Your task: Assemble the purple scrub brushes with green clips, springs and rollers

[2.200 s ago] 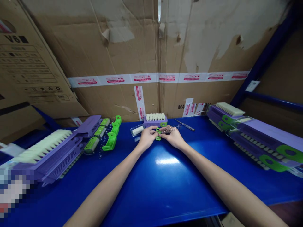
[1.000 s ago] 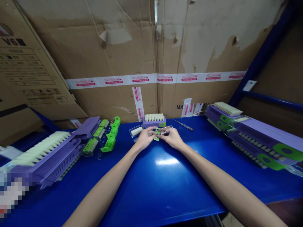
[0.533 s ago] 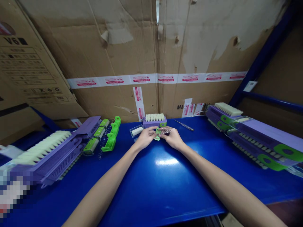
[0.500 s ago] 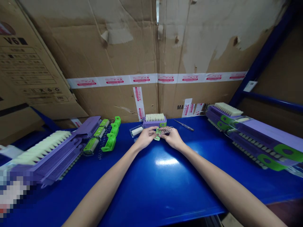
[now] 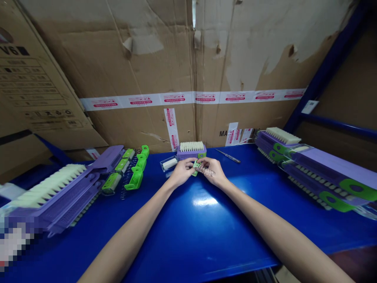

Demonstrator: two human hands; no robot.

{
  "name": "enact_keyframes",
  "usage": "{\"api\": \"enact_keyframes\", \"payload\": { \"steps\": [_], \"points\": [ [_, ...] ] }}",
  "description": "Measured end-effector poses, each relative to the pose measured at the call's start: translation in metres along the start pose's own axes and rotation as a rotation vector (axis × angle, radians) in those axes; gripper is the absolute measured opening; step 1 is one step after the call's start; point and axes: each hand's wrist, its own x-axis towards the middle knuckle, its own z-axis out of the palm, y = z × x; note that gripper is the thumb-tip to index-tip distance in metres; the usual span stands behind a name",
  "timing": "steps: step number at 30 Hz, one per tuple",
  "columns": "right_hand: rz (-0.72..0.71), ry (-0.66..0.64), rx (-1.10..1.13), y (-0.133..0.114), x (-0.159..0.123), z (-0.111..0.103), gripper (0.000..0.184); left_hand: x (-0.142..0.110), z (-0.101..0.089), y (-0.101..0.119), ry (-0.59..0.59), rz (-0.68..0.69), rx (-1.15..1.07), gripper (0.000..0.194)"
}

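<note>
Both my hands meet at the far middle of the blue table (image 5: pixel 200 228). My left hand (image 5: pixel 183 171) pinches a small green plastic piece (image 5: pixel 194 169). My right hand (image 5: pixel 215 171) grips a clear ribbed plastic strip (image 5: pixel 204 169) that lies tilted across that green piece. Just behind the hands stands a purple brush with white bristles (image 5: pixel 191 149), and a small clear box with a white block (image 5: pixel 169 164) sits to its left.
Purple brushes are piled at the left (image 5: pixel 55 188) and stacked at the right (image 5: pixel 312 165). Green handle pieces (image 5: pixel 136 169) and coiled springs lie left of centre. A metal tool (image 5: pixel 229 156) rests behind my right hand. Cardboard boxes (image 5: pixel 188 70) wall off the back.
The clear ribbed strip has swung from level above the green piece down to a tilt between my fingers. Both hands stay in the same spot.
</note>
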Motion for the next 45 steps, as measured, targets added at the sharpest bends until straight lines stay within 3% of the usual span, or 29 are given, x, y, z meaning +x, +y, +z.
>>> {"api": "enact_keyframes", "payload": {
  "steps": [5, 14, 17, 22, 28, 33, 38, 42, 45],
  "points": [
    [0.041, -0.046, -0.017, -0.001, 0.002, -0.003, 0.024, -0.001, 0.000, -0.001, -0.002, -0.003, -0.011, 0.041],
    [0.114, -0.091, 0.076, 0.004, 0.005, -0.008, 0.029, -0.003, -0.008, -0.007, -0.099, 0.018, -0.045, 0.077],
    [0.124, -0.095, 0.096, 0.004, 0.005, -0.009, 0.027, -0.002, -0.007, -0.008, -0.086, 0.024, 0.061, 0.074],
    [0.147, -0.143, 0.107, 0.003, 0.005, -0.011, 0.027, -0.006, -0.003, -0.006, 0.106, 0.136, 0.529, 0.064],
    [0.007, -0.078, -0.199, -0.002, 0.003, -0.013, 0.028, -0.009, 0.001, -0.004, 0.126, 0.116, 0.876, 0.056],
    [-0.070, -0.107, -0.419, -0.002, 0.001, -0.022, 0.039, -0.011, 0.001, -0.003, 0.041, 0.139, 0.994, 0.053],
    [-0.106, -0.211, -0.306, 0.000, 0.000, -0.025, 0.052, -0.013, -0.005, -0.001, -0.074, 0.189, 1.037, 0.047],
    [-0.061, -0.250, -0.347, 0.002, 0.002, -0.024, 0.046, -0.013, -0.008, 0.001, -0.076, 0.204, 1.010, 0.044],
    [-0.067, -0.207, -0.419, 0.005, 0.002, -0.025, 0.048, -0.014, -0.007, 0.002, -0.052, 0.220, 0.974, 0.044]
  ]
}}
